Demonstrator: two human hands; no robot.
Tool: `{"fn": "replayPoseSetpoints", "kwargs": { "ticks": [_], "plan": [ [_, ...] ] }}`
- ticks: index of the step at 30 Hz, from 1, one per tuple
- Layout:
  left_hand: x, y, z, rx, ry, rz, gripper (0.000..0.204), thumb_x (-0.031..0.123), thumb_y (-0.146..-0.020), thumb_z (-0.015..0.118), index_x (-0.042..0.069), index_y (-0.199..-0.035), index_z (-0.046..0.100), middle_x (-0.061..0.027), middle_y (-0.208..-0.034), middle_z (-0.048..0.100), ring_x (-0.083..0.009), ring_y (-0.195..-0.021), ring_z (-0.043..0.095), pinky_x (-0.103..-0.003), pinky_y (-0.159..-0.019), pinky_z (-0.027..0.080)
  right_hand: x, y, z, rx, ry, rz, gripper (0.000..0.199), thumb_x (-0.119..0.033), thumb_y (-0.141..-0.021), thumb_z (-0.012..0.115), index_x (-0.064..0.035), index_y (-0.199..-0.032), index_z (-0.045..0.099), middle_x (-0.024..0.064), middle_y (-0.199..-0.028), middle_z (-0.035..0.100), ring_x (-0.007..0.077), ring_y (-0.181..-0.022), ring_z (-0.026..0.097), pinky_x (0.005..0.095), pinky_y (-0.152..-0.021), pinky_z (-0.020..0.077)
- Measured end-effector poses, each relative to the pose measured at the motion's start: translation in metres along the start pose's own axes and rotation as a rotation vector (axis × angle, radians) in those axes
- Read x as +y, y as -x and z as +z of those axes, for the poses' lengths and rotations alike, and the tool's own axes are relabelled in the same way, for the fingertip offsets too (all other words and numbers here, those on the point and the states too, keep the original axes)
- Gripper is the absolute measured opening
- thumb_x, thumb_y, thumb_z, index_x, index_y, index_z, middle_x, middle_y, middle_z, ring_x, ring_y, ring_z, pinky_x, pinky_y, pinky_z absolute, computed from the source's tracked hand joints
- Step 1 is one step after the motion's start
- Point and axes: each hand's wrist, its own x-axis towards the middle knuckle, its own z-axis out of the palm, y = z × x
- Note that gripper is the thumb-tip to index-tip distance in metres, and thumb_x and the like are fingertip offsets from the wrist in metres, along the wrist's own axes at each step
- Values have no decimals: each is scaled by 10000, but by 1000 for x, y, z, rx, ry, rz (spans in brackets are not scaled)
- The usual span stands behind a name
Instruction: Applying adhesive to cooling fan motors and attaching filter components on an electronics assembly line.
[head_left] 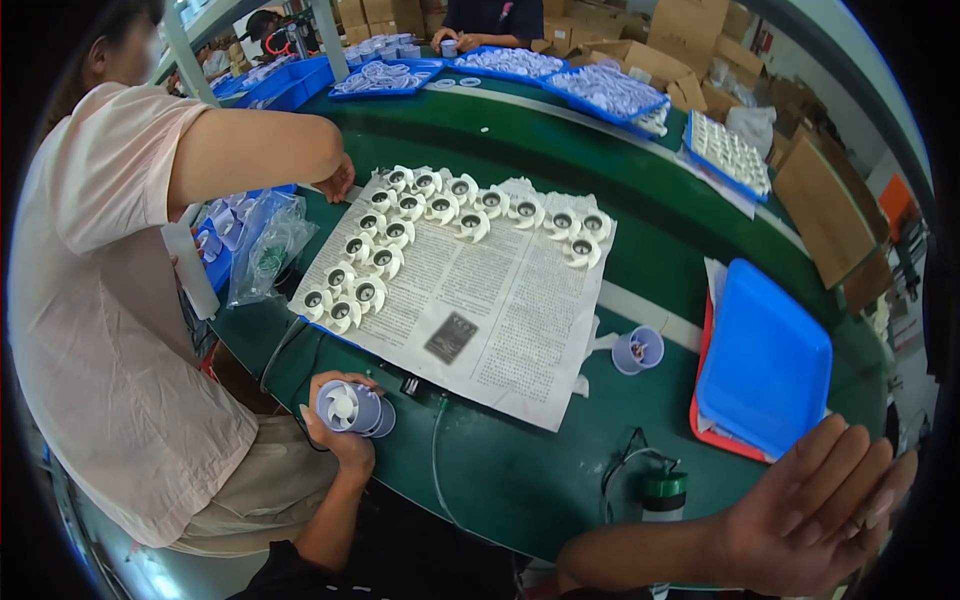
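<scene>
My left hand (pixel 350 452) is wrapped round a pale lavender fan housing (pixel 372 414), a short cylinder with a white fan wheel (pixel 343 404) showing in its open end. It is held just off the near edge of the green table. My right hand (pixel 800 505) is raised at the lower right, beside a blue tray (pixel 765 350). Its fingers are curled toward the thumb, and whatever they hold is too small to make out. White fan wheels (pixel 441 207) with dark hubs stand in rows on a newspaper-covered board (pixel 520 360) in front of me.
A lavender cup (pixel 637 350) with small parts stands right of the board. Near the front edge is a green-topped cylindrical tool (pixel 664 490) with a cable. A person in a pink shirt (pixel 130 300) reaches across at left. Blue trays of parts (pixel 610 95) line the far side.
</scene>
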Motion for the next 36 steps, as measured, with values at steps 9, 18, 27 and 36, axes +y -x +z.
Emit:
{"fn": "replayPoseSetpoints", "kwargs": {
  "ticks": [9, 18, 27, 36],
  "plan": [
    [-12, 1, -11, -54, -60, 49, 684, 627, -981, 231, -6, -1017, 486, -185, -835, 602, -272, -774, 590, -380, -786, 480, 17, -16, 25, 312, 4, -140, 149, -102, -922, 548, -98, -793, 473, -14, -451, 382, 64, -360, 289, 221, -436, 254],
    [-6, -1, -5, -87, -97, 95, 725, 641, -972, 223, -23, -1000, 512, -183, -859, 625, -278, -809, 609, -380, -813, 478, 18, -17, 26, 289, -30, -98, 140, -132, -954, 465, -95, -820, 452, -12, -439, 339, 66, -355, 261, 230, -453, 254],
    [-12, 6, -11, -38, -100, 92, 729, 627, -972, 198, -19, -970, 535, -178, -863, 616, -271, -805, 599, -369, -792, 472, 17, -15, 26, 276, -88, -88, 147, -136, -960, 458, -89, -821, 445, -2, -442, 345, 72, -352, 277, 234, -436, 263],
    [-20, 11, -14, -40, -162, 47, 764, 636, -963, 135, 7, -969, 568, -180, -839, 656, -271, -800, 617, -366, -772, 486, 13, 7, -3, 370, -31, -9, 179, -158, -987, 444, -48, -851, 478, 70, -558, 431, 107, -463, 439, 260, -633, 426]
  ]
}}
